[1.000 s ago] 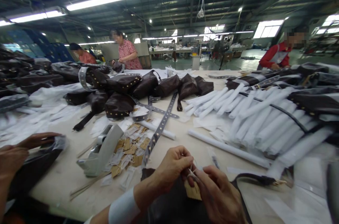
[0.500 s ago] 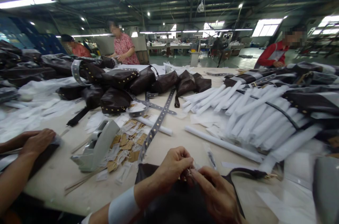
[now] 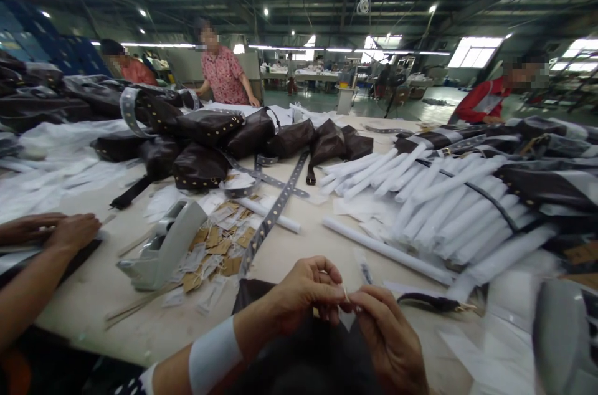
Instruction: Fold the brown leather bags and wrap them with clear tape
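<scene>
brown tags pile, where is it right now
In the head view, the pile of brown tags lies on the table, left of centre, just right of the grey tape dispenser and left of the long studded strap.

The fingertips of the left hand [image 3: 306, 289] and right hand [image 3: 390, 333] cover most of a thin white cord [image 3: 346, 294]. Beneath them, a smooth dark brown leather bag [image 3: 306, 354] is partly hidden and leaves the bottom edge. A rounded grey plastic object [image 3: 558, 326] is cut off at the right, a co-worker's bare forearm [image 3: 42, 292] at the left. Any print on the small brown cardboard tags [image 3: 219, 247] is too tiny to read.
</scene>
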Motion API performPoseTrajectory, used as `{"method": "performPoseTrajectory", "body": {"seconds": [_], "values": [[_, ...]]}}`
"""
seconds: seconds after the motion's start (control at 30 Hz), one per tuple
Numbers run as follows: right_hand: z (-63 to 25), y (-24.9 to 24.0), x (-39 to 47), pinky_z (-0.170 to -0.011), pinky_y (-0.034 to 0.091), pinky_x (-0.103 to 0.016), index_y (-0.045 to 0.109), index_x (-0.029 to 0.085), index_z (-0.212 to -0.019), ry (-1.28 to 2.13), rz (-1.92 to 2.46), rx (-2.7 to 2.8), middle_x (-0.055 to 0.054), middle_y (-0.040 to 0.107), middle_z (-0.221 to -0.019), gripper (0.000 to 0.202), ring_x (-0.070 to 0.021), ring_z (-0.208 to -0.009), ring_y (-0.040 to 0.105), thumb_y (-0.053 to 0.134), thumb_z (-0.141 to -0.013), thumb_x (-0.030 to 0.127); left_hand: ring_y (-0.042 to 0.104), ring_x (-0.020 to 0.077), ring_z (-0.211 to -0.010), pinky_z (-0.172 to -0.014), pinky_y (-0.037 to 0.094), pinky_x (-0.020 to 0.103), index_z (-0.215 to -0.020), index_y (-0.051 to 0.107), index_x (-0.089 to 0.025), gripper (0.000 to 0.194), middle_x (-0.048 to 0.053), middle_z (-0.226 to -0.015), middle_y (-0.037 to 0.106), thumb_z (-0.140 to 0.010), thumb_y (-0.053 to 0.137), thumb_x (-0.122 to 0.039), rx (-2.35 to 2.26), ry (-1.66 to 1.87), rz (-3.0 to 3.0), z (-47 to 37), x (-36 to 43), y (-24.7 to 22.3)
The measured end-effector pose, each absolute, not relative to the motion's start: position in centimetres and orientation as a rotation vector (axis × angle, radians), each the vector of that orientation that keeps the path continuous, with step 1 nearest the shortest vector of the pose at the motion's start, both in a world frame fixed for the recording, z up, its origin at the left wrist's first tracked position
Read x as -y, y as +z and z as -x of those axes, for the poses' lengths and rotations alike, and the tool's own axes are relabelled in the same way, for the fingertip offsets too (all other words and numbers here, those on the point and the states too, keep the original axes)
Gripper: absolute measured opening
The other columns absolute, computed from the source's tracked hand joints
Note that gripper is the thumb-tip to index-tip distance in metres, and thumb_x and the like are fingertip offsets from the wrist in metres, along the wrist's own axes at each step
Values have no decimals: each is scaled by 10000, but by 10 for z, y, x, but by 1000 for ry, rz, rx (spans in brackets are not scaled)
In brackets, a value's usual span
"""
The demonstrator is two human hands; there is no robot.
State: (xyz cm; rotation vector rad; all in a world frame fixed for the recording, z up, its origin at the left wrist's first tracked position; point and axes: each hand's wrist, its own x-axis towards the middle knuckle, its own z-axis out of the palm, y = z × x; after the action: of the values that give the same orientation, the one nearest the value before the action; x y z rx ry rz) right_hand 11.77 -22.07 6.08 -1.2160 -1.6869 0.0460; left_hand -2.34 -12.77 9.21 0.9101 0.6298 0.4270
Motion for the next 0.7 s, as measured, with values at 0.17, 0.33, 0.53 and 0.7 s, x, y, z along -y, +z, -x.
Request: {"method": "performPoseTrajectory", "body": {"seconds": [0.17, 0.33, 0.53, 0.7], "values": [[-122, 64, 227, -680, 538, -182, 580, 217, -1058, 58, 1230, 1688, -41, 597, -922, 282, -120, -804, 632, 475, -851, 57, 571, 118, -399, -368, 306, 153, -773, 508, -132, 389, 29, -580, 651, -487, 766, -187, -642, 434, -888, 24, 126, 92], [-126, 69, 232, -583, 539, -186, 596, 219, -1045, 31, 1245, 1652, -47, 601, -934, 285, -119, -735, 624, 493, -839, 51, 569, 140, -382, -346, 312, 160, -725, 505, -131, 350, 42, -548, 641, -451, 719, -167, -738, 436, -890, 23, 123, 86], [-129, 80, 231, -491, 508, -192, 601, 213, -1020, 23, 1233, 1551, -45, 593, -900, 254, -79, -559, 554, 492, -848, 61, 534, 143, -371, -375, 400, 212, -671, 507, -143, 314, 2, -455, 585, -405, 674, -150, -859, 413, -948, 24, 119, 73], [-127, 85, 229, -486, 496, -205, 616, 223, -1000, 21, 1222, 1504, -34, 594, -906, 233, -74, -539, 551, 506, -852, 80, 527, 132, -408, -410, 389, 220, -660, 544, -137, 342, -5, -501, 592, -372, 727, -163, -864, 337, -996, 26, 117, 73]]}}
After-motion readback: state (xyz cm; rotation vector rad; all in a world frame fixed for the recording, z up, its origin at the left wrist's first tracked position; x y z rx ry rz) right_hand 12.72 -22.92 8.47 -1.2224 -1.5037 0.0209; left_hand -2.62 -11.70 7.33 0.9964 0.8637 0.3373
